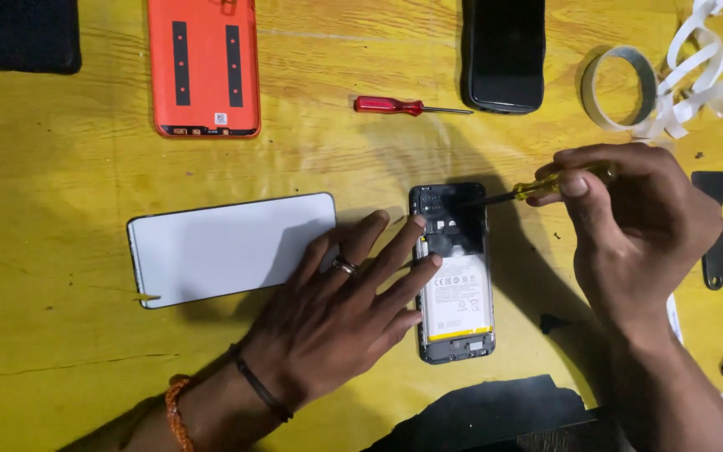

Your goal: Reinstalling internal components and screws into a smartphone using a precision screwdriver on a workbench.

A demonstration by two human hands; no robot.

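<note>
The opened phone lies back-up near the middle of the yellow table, its long axis running near to far, with the camera end pointing away from the person and the white battery filling the nearer half. The right hand pinches a yellow-handled screwdriver between thumb and fingers. The tool lies almost level, its long axis running left to right, and its tip points left into the dark upper section of the phone, at the far end. So the work spot sits to the left of the grip. The left hand is spread flat, fingertips pressing the phone's left edge, holding nothing. It partly overlaps a white panel to the left. A red screwdriver lies farther away, untouched.
</note>
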